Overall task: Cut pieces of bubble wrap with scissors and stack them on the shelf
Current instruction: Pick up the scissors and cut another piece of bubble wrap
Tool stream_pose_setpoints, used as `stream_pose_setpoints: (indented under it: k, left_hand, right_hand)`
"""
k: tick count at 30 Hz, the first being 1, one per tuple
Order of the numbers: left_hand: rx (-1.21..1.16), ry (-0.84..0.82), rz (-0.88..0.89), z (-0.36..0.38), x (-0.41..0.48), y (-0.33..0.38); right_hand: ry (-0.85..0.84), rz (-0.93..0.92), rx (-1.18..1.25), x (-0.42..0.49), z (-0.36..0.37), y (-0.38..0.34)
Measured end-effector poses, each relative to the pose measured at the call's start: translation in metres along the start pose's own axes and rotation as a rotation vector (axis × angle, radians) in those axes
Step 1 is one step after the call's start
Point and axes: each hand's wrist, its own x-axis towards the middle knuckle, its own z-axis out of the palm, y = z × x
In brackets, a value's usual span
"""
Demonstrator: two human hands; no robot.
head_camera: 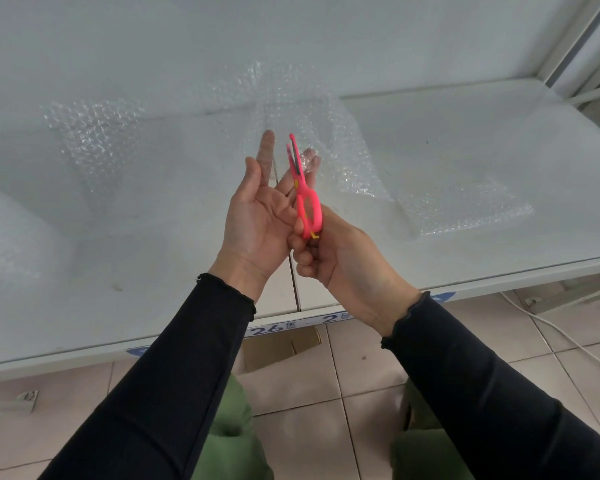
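Observation:
Pink scissors [303, 195] point away from me, blades slightly apart, their handle gripped in my right hand [340, 261]. My left hand [257, 220] is raised palm-up beside them, fingers spread; its fingertips lie under a sheet of clear bubble wrap [291, 109] that stands up over the white shelf [465, 161]. The blades sit at the lower edge of that sheet. More bubble wrap [87, 140] spreads to the left, and a flat stack of cut pieces [465, 206] lies on the shelf to the right.
The shelf's front edge [187, 337] carries blue number labels. Below it are a tiled floor, a cardboard piece [281, 344] and a white cable [561, 334] at the right. A shelf upright [575, 57] rises at the far right.

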Motion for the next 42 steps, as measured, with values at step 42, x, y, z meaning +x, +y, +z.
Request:
stream_pose_setpoints:
  k: [42]
  left_hand:
    - [0.333, 0.071, -0.006, 0.001, -0.010, -0.018]
  right_hand:
    - [0.115, -0.076, 0.049, 0.020, -0.009, -0.025]
